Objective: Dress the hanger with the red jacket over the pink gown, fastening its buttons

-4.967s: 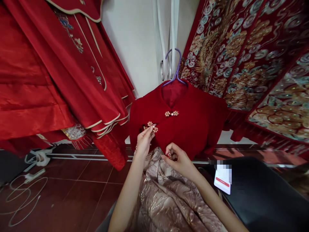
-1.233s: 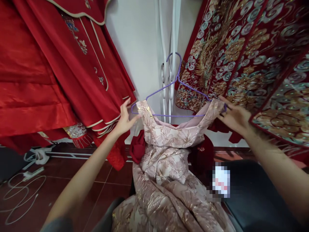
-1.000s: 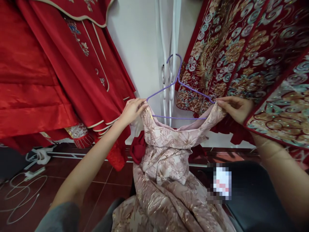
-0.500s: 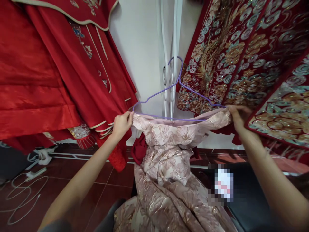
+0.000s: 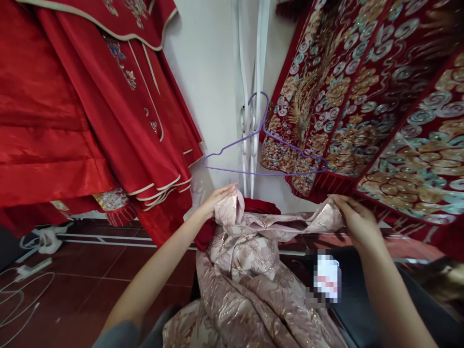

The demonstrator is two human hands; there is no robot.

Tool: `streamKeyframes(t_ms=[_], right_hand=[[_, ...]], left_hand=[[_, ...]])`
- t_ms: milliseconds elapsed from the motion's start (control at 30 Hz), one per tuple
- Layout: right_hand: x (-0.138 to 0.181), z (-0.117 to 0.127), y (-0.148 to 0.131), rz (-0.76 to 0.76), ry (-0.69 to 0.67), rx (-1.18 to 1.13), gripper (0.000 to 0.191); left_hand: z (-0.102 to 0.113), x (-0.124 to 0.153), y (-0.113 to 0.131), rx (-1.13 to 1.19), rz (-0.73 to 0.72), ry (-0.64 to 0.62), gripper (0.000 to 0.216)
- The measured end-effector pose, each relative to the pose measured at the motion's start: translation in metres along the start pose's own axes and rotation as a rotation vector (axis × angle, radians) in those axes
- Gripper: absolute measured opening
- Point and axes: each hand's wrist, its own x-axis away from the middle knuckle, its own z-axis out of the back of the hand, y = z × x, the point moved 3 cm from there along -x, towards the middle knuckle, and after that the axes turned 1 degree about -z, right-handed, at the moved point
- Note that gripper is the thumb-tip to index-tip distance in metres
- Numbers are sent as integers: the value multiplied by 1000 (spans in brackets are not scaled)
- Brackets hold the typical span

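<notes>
A pale pink brocade dress (image 5: 253, 256) with a shiny floral pattern spreads down across my lap. My left hand (image 5: 219, 197) pinches one off-shoulder sleeve at the top, its inner lining showing. At the opposite end, my right hand (image 5: 357, 217) grips the other sleeve, so the neckline stretches between them and sags. Above it a bare purple hanger (image 5: 264, 172) hangs by its hook from a white metal rack (image 5: 255, 58), apart from the dress. Dark red fabric (image 5: 261, 206) shows behind the neckline.
Red garments (image 5: 72, 106) hang on the left, and heavily embroidered red ones (image 5: 348, 106) on the right. White cables (image 5: 39, 285) and a power strip (image 5: 34, 268) lie on the tiled floor (image 5: 119, 270). A black surface (image 5: 366, 290) with a partly blurred white item (image 5: 327, 280) is at the right.
The dress top has come off the purple hanger and dropped below it. Both hands moved down with the sleeves, the left one also inward to the right.
</notes>
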Motion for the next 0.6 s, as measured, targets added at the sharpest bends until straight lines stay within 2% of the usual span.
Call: streamKeyframes(t_ms=[67,133,267,333,467,600], right_hand=[[3,-1,-2,6,-29,10,28],[5,-3,-3,25,-49,41,28],[6,-5,0,52,-65,93,28],[5,-7,3,61,-74,108,28],[4,-10,6,119,-1,109,29],[4,-15,-1,137,45,41,35]], left_hand=[[-8,-16,1,183,-26,96,39],[-18,-28,7,293,-66,133,34],[-34,-32,22,335,-98,38,32],[-34,-25,27,300,-111,60,34],[-20,-8,31,243,-190,221,38],[-15,-5,30,233,-214,226,36]])
